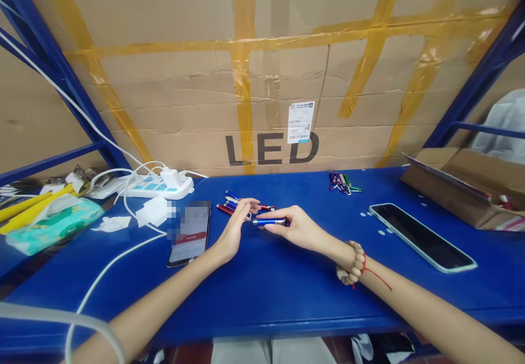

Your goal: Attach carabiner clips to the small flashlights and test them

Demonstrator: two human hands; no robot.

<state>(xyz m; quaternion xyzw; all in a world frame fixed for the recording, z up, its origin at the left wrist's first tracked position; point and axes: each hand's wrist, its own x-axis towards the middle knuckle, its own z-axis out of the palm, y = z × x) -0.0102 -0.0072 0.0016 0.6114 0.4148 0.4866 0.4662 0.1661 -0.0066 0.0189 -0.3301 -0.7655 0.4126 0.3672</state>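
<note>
My right hand (301, 226) is closed around a short blue metal pen-like tube (268, 221) with silver ends, held level just above the table; its exact kind is too small to tell. My left hand (235, 232) stands on edge to the left of it, fingers stretched out and slightly curved, gripping nothing that I can see. Just behind the left fingers lies a small pile of similar red and blue tubes (225, 209), partly hidden by that hand.
A lit phone (191, 232) lies left, near a white power strip (164, 188) with trailing cables and a green tissue pack (57, 224). At right are a dark-screened phone (422, 236) and an open cardboard box (455, 189). Coloured carabiner clips (343, 182) lie before a large carton (184, 107).
</note>
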